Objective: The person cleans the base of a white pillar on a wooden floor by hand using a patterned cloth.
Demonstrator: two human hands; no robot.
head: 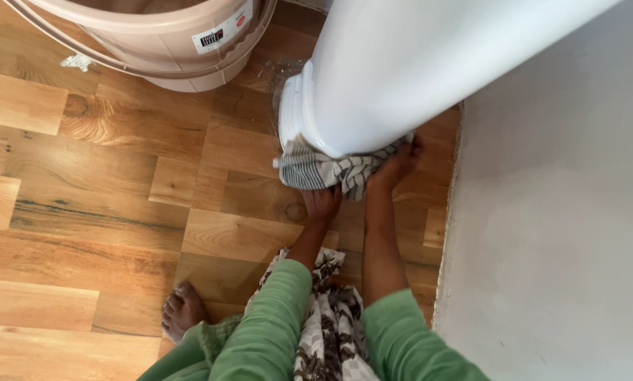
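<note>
Nearest to you are your own green sleeves (274,324), with a brown-and-white patterned garment (327,317) hanging between the forearms. From there, taking things by size: a plain pale wall (556,233) fills the right side, running down to the floor along a rough edge. The wood-look plank floor (83,212) spreads across the left and centre. A large white rounded fixture (401,63) slants down from the upper right, its ridged base (295,106) meeting the floor near the middle. At top left sits a pale pink plastic tub (168,35) with a small label on its side, well apart from your hands. Under the white base lies a grey-and-white striped cloth (323,169), bunched and pressed against the fixture's lower edge and down onto the floor. Your left hand (322,203) sits just below the cloth, fingers curled and closed into its lower fold, gripping it. Your right hand (399,164) reaches up beside the base near the wall, fingers extended and laid against the right end of the cloth where it meets the fixture; whether they pinch the cloth or only press on it, you cannot tell from here. Your bare foot (182,308) rests on the planks at lower left, toes forward.
</note>
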